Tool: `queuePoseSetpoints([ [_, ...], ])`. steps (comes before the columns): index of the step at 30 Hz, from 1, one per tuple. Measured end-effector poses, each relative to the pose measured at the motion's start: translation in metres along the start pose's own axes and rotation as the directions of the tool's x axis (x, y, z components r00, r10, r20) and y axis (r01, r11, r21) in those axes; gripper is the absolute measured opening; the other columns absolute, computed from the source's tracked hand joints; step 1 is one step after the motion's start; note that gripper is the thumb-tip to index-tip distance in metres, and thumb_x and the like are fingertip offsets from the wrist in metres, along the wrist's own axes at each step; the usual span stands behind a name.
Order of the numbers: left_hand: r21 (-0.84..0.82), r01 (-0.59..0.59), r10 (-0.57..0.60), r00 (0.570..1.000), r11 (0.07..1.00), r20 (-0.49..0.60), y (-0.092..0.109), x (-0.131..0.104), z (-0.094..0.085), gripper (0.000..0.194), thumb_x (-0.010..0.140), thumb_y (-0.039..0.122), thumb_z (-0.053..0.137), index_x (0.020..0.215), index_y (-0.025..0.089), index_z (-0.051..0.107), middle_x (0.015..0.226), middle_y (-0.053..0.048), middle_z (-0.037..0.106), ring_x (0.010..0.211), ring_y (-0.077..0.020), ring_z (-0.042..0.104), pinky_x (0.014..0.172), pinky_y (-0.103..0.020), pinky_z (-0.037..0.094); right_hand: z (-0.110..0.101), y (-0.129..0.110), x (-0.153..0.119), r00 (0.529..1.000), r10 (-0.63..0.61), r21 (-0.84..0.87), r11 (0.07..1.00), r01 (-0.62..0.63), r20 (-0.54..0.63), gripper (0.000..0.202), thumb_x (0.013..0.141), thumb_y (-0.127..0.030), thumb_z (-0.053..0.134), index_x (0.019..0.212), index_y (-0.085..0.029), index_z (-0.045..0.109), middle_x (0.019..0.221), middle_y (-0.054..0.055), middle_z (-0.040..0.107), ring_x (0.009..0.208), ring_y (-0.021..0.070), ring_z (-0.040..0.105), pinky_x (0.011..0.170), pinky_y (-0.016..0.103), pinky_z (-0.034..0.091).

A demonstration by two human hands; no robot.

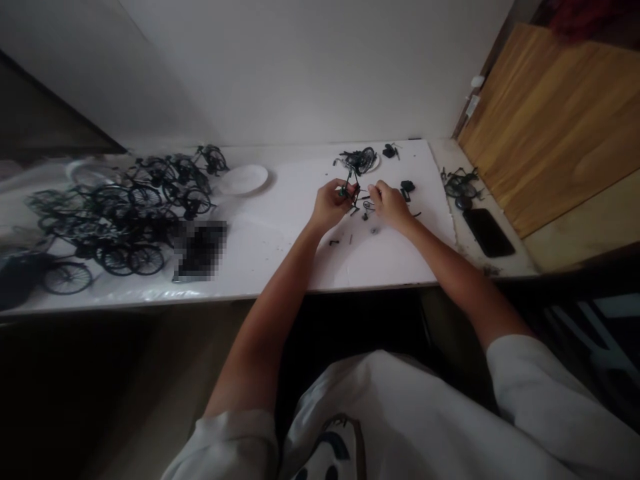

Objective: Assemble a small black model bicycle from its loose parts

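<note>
My left hand [331, 204] is closed around a small dark model bicycle frame [353, 179], held upright above the white board. Just to the right, my right hand [391, 203] is closed with thumb and finger pinched together. A thin dark piece sticks out of that pinch toward the frame; it is too small to name. Below and between the hands lie small loose parts [334, 243] and a pale round bit [375, 231]. Behind them, dark bicycle wheels and parts [361, 160] are heaped on a white dish, partly hidden.
Many dark model bicycles [145, 197] crowd the board's left side, beside a white plate [245, 179]. More black parts [407, 188] lie right of my hands. A phone [489, 232] and another small model [461, 182] rest near the wooden panel [560, 120]. A wall stands behind.
</note>
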State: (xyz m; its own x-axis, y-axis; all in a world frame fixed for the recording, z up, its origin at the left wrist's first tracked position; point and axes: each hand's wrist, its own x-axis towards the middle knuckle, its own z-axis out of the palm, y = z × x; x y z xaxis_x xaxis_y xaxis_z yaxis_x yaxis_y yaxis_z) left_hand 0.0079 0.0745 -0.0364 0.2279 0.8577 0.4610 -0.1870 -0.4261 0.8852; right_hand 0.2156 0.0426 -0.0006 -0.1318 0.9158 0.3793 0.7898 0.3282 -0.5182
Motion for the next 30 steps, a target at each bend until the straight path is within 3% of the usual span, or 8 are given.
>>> queuePoseSetpoints([
  [5, 0.036, -0.029, 0.029, 1.000, 0.999, -0.007, 0.000, 0.001, 0.001, 0.031, 0.084, 0.021, 0.087, 0.105, 0.020, 0.065, 0.109, -0.012, 0.081, 0.122, -0.0244, 0.079, 0.098, -0.034, 0.065, 0.002, -0.003, -0.002, 0.998, -0.059, -0.072, 0.996, 0.059, 0.000, 0.040, 0.118, -0.043, 0.039, 0.099, -0.022, 0.066, 0.092, 0.008, 0.078, 0.082, 0.0215, 0.069, 0.074, 0.031, 0.040],
  [11, 0.040, -0.057, 0.060, 0.995, 0.998, -0.080, -0.003, 0.004, -0.001, 0.031, 0.083, 0.027, 0.090, 0.101, 0.021, 0.065, 0.107, -0.011, 0.081, 0.118, -0.0247, 0.080, 0.104, -0.040, 0.065, -0.005, -0.005, -0.004, 0.991, -0.117, -0.022, 0.993, 0.119, 0.063, 0.032, 0.115, -0.043, 0.045, 0.116, -0.021, 0.069, 0.094, 0.007, 0.079, 0.085, 0.0232, 0.070, 0.074, 0.031, 0.040],
  [15, 0.037, -0.040, 0.042, 0.996, 0.999, -0.076, 0.000, 0.004, -0.001, 0.031, 0.082, 0.025, 0.090, 0.101, 0.021, 0.066, 0.107, -0.011, 0.082, 0.116, -0.0239, 0.081, 0.103, -0.040, 0.066, -0.006, -0.003, -0.003, 0.980, -0.170, -0.004, 0.985, 0.171, 0.105, 0.030, 0.114, -0.034, 0.045, 0.113, -0.022, 0.072, 0.099, 0.009, 0.080, 0.087, 0.0231, 0.069, 0.076, 0.033, 0.041],
  [17, 0.051, -0.036, 0.040, 0.996, 0.998, -0.075, 0.001, 0.004, 0.001, 0.030, 0.083, 0.025, 0.089, 0.100, 0.021, 0.065, 0.103, -0.010, 0.082, 0.115, -0.0237, 0.081, 0.101, -0.039, 0.066, -0.004, -0.002, -0.002, 0.980, -0.165, 0.054, 0.986, 0.160, 0.108, 0.030, 0.114, -0.032, 0.046, 0.108, -0.021, 0.073, 0.092, 0.007, 0.078, 0.082, 0.0219, 0.068, 0.076, 0.033, 0.042],
  [20, 0.073, -0.055, 0.061, 0.995, 0.996, -0.084, 0.001, 0.003, 0.004, 0.028, 0.084, 0.025, 0.088, 0.097, 0.021, 0.063, 0.100, -0.009, 0.081, 0.115, -0.0236, 0.081, 0.099, -0.038, 0.066, -0.001, 0.000, -0.002, 0.982, -0.136, 0.275, 0.957, 0.096, 0.130, 0.036, 0.116, -0.036, 0.043, 0.098, -0.020, 0.071, 0.067, 0.001, 0.066, 0.066, 0.0183, 0.063, 0.073, 0.031, 0.044],
  [26, 0.123, -0.092, 0.100, 0.993, 0.988, -0.067, -0.001, 0.002, 0.008, 0.023, 0.087, 0.022, 0.082, 0.100, 0.020, 0.064, 0.108, -0.013, 0.081, 0.108, -0.0216, 0.081, 0.089, -0.032, 0.065, 0.006, -0.005, -0.001, 0.983, -0.010, 0.655, 0.747, -0.113, 0.182, 0.050, 0.113, -0.060, 0.050, 0.084, -0.022, 0.063, 0.049, -0.007, 0.045, 0.046, 0.0134, 0.051, 0.056, 0.027, 0.042],
  [30, 0.176, -0.136, 0.150, 0.986, 0.975, -0.067, 0.001, 0.001, 0.012, 0.016, 0.090, 0.018, 0.076, 0.099, 0.020, 0.063, 0.107, -0.012, 0.080, 0.108, -0.0207, 0.080, 0.088, -0.031, 0.064, 0.000, -0.016, -0.003, 0.920, 0.137, 0.798, 0.461, -0.387, 0.367, 0.047, 0.112, -0.057, 0.058, 0.082, -0.021, 0.061, 0.050, -0.009, 0.039, 0.043, 0.0094, 0.043, 0.047, 0.023, 0.031],
])
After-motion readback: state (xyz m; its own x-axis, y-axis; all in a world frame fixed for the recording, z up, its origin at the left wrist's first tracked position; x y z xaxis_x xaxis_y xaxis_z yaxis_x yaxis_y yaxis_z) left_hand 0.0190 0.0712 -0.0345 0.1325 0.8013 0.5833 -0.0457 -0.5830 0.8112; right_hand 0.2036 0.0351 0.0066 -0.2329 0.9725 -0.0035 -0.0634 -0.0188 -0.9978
